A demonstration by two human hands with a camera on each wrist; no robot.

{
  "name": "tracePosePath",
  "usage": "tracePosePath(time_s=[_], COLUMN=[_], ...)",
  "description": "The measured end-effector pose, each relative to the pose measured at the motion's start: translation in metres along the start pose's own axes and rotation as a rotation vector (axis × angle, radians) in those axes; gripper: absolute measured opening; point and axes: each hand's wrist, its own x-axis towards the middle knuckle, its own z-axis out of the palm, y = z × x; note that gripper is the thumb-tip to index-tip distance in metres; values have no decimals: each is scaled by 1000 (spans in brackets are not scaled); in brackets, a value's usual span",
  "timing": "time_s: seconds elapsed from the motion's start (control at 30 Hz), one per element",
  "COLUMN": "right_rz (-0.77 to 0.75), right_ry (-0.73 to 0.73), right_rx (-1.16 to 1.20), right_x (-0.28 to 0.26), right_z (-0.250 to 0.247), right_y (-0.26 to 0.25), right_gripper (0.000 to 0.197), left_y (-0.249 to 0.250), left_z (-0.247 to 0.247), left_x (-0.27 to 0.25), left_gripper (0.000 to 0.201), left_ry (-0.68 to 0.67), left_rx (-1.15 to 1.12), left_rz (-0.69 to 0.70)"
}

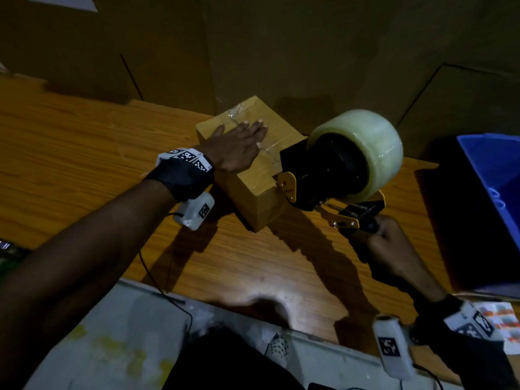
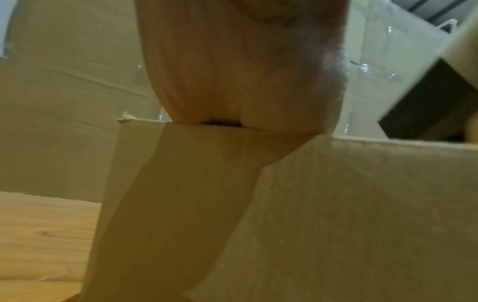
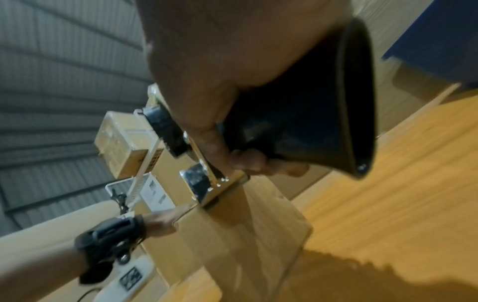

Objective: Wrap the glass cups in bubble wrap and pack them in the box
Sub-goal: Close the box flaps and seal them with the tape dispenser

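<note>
A small closed cardboard box stands on the wooden table, with clear tape along its top seam. My left hand lies flat on the box top, fingers straight. In the left wrist view the palm presses on the box's top edge. My right hand grips the handle of a tape dispenser carrying a large clear tape roll. The dispenser's front end meets the box's right top edge. In the right wrist view my fingers curl round the black handle. No glass cups or bubble wrap show.
A blue bin stands at the table's right end. Big cardboard sheets lean behind the table. The table's near edge runs above a pale floor. Printed papers lie at the right.
</note>
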Motion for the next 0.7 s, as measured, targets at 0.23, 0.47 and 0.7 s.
tracePosePath(time_s=[0.23,0.47,0.7], right_rz=[26,163,333], right_ry=[-20,-79,-111], right_rx=[8,186,258], right_x=[-17,2,-14], right_z=[-9,18,29], right_y=[49,37,52], right_gripper=[21,19,17], left_y=[1,2,-2], left_z=[1,6,10], left_x=[0,-1,-5], left_gripper=[56,56,66], left_ry=[18,58,129], left_rx=[-6,5,2], left_rz=[-13,-9,72])
